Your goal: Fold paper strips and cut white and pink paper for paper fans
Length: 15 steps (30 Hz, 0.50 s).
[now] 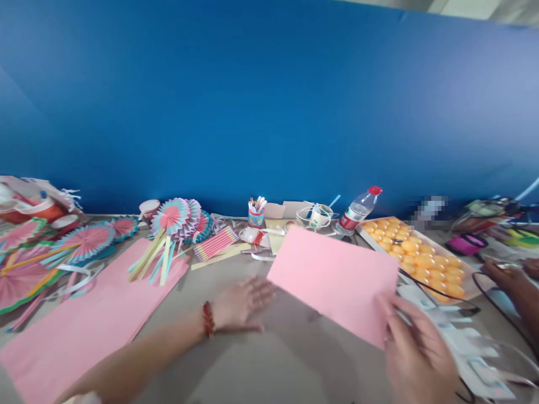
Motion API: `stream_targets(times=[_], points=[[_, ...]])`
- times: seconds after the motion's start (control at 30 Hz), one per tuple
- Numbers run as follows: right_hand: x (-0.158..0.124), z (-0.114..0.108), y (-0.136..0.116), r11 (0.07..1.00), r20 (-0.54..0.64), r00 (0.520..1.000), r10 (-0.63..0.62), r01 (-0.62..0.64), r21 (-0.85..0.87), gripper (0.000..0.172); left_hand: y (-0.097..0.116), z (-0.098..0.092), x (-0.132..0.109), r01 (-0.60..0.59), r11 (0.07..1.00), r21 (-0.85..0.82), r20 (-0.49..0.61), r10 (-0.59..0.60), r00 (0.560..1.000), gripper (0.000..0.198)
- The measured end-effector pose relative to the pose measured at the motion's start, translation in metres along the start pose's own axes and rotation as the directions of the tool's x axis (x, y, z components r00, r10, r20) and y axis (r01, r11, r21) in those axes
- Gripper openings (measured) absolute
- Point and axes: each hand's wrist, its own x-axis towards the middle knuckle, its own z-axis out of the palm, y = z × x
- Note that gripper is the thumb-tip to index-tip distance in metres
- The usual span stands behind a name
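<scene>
A pink sheet of paper (332, 280) is pinched at its near right corner between the right hand's (415, 339) thumb and fingers. The left hand (244, 306) is held open, nothing gripped, fingertips near the sheet's left corner. Left of those fingers, stacked pink paper (99, 320) is seen.

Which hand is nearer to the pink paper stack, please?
Left: the left hand is right of the pink paper stack; the right hand, farther right, holds a pink sheet.
</scene>
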Motion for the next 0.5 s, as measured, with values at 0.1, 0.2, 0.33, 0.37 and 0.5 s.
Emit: stream_targets(times=[0.1,0.2,0.33,0.37,0.5], points=[[-0.026,0.005,0.017,0.994,0.249,0.963,0.103,-0.105,-0.006,0.034,-0.041,-0.011,-0.006,0.181,0.983,0.030,-0.096,-0.178,0.979,0.062],[-0.057,0.032,0.021,0.995,0.542,0.836,0.088,-0.094,-0.017,0.025,-0.048,-0.019,-0.018,0.303,0.946,-0.114,-0.157,-0.318,0.935,0.046],[-0.080,0.063,0.014,0.996,0.691,0.722,0.030,-0.084,0.044,0.025,-0.031,-0.015,-0.036,0.387,0.767,-0.511,-0.025,-0.464,0.886,0.048],[-0.082,0.066,0.012,0.995,0.720,0.694,0.002,-0.075,0.070,0.025,-0.028,-0.014,-0.039,0.406,0.740,-0.536,0.006,-0.477,0.879,0.047],[-0.080,0.068,0.008,0.986,0.811,0.575,-0.102,-0.047,0.157,0.021,-0.022,-0.015,-0.046,0.456,0.681,-0.573,0.091,-0.500,0.861,0.042]])
